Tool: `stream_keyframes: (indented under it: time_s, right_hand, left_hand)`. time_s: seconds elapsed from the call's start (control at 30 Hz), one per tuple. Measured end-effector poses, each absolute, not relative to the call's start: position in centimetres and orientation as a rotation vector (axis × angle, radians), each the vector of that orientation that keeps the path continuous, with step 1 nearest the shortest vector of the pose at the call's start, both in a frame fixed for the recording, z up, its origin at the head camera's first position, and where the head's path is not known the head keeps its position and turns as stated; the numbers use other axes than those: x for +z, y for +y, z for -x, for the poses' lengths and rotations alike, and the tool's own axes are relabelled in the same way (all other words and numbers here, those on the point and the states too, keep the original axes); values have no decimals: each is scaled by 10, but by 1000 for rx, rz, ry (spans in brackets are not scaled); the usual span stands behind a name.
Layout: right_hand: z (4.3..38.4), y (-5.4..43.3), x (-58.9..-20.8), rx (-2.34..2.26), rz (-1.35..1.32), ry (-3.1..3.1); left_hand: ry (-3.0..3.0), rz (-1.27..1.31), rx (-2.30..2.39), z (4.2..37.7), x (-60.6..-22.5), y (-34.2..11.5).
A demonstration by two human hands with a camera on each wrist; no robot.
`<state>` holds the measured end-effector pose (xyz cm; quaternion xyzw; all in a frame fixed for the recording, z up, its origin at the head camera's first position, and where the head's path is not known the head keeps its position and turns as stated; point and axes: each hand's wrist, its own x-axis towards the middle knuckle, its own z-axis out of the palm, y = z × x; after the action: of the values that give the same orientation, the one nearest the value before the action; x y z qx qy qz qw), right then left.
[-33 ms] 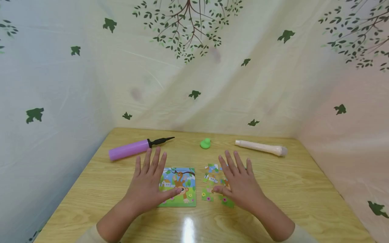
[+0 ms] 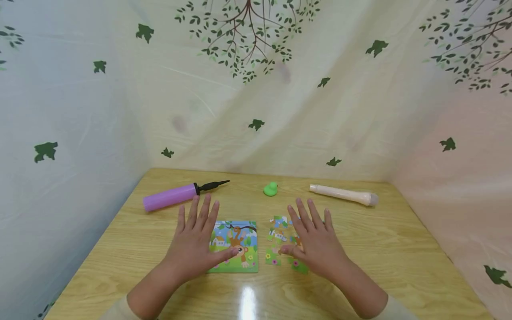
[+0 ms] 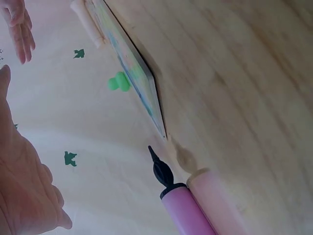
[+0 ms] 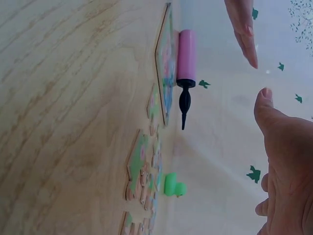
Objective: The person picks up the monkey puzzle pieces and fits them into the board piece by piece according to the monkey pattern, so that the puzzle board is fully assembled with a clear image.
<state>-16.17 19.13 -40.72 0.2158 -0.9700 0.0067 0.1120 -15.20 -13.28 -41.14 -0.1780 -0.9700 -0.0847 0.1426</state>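
Both hands hover above the wooden table, palms down and fingers spread, holding nothing. My left hand (image 2: 194, 249) is over the left part of a picture puzzle board (image 2: 249, 240) showing a hanging monkey, and hides its left edge. My right hand (image 2: 322, 246) is above several loose puzzle pieces (image 2: 278, 234) and covers some of them. In the left wrist view, a gap separates the left hand (image 3: 27, 186) from the board (image 3: 129, 63). Likewise, the right wrist view has the right hand (image 4: 288, 166) apart from the pieces (image 4: 138, 156).
Along the back of the table (image 2: 384, 249) lie a purple hand pump (image 2: 172, 197) with a black nozzle, a green toy duck (image 2: 270, 189) and a white microphone-shaped stick (image 2: 342, 194). Cloth walls (image 2: 256, 146) printed with leaves and birds stand around the table.
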Motion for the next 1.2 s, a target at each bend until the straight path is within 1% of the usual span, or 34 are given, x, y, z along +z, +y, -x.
stream_keyframes:
  time_s: [0.37,0.87,1.03,1.2]
  right_hand:
    - [160,192,-411,50,-612,-2843]
    - [165,195,-400,47,-619,-2840]
    - [175,196,-396,99,-670,-2842]
    - [195,197,-402,186,-763,-2863]
  left_hand:
    - [-2790,561,-288,150,-420,-130]
    - [-2840,580,-330,154,-416,-140]
    - [-2871,694,-363,164,-421,-152]
    - [-2996,807,-369,175,-428,-166]
